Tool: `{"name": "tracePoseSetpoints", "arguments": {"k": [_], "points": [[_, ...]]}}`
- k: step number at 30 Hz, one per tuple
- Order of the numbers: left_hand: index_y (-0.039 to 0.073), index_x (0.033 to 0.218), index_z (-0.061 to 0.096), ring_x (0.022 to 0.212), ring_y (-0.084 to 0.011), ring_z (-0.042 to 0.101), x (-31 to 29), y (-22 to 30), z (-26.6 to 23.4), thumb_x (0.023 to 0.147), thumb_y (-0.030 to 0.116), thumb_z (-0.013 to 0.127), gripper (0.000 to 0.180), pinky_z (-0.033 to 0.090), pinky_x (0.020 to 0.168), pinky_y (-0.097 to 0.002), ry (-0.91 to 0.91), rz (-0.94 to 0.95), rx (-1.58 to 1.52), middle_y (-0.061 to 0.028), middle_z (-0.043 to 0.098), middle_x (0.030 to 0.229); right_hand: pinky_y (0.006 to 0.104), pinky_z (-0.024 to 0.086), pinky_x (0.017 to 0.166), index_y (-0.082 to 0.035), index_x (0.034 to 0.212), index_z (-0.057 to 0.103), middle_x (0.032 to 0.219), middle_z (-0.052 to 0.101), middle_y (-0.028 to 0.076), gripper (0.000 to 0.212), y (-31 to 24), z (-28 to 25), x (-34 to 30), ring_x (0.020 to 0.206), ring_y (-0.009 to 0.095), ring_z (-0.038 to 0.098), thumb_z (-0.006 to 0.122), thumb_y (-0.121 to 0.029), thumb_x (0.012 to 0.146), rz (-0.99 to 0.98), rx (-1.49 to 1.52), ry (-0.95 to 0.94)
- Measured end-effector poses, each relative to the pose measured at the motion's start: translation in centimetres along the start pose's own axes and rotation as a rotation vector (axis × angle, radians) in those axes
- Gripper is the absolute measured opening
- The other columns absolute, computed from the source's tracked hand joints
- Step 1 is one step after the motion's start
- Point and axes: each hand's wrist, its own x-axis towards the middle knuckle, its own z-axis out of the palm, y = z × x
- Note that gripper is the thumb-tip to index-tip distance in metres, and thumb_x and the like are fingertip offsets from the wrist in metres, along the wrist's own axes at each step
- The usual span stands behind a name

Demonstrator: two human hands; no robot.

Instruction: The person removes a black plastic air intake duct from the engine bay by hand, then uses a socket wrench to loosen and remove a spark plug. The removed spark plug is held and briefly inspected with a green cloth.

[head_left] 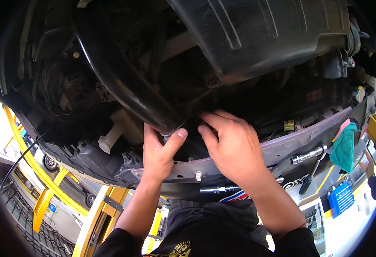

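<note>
A long, glossy black curved hose (128, 92) runs down through the engine bay toward me. My left hand (158, 156) is closed around its lower end, fingers behind it and thumb on the near side. Just to the right, my right hand (235, 145) reaches into the shadow with curled fingers. Its thumb and index tip come close together beside the hose end; anything between them is lost in the dark. A greyish front crossmember (256, 145) passes beneath both wrists.
A large black ribbed cover (269, 38) fills the upper right. On the front edge lie a ratchet (314, 160), a chrome socket extension (220, 189) and a teal cloth (344, 147). A white filler neck (108, 142) stands left of my hands. Yellow lift parts (51, 199) rise at the left.
</note>
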Motion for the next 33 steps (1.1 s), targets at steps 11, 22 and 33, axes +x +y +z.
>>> {"name": "tracePoseSetpoints", "arguments": {"k": [11,22,33], "points": [[-0.001,0.13,0.053,0.113,-0.02,0.055,0.7,0.4,-1.5,0.08,0.036,0.086,0.071,0.041,0.104,-0.0356,-0.244,-0.121,-0.087,-0.0095,0.059,0.119,0.0316,0.052,0.063,0.006,0.112,0.074,0.077,0.073,0.014,0.03,-0.4,0.8,2.7,0.06,0.016,0.066,0.067,-0.015,0.092,0.507,0.537,-0.109],[0.0,0.117,0.061,0.101,-0.016,0.056,2.8,0.9,-2.6,0.078,0.039,0.087,0.061,0.044,0.095,-0.0318,-0.473,-0.186,-0.1,-0.0045,0.062,0.104,0.0425,0.055,0.077,0.007,0.097,0.07,0.077,0.072,0.021,0.032,-0.2,1.1,3.2,0.075,0.035,0.072,0.067,-0.023,0.087,0.438,0.291,-0.097],[-0.001,0.111,0.062,0.098,-0.0127,0.058,-0.4,1.3,-0.3,0.086,0.019,0.081,0.037,0.046,0.091,-0.0294,-0.078,-0.077,-0.243,-0.0055,0.064,0.103,0.0471,0.054,0.082,0.005,0.098,0.072,0.09,0.073,0.025,0.028,1.1,2.5,2.1,0.087,0.043,0.07,0.065,-0.021,0.089,0.328,0.187,0.023]]}}
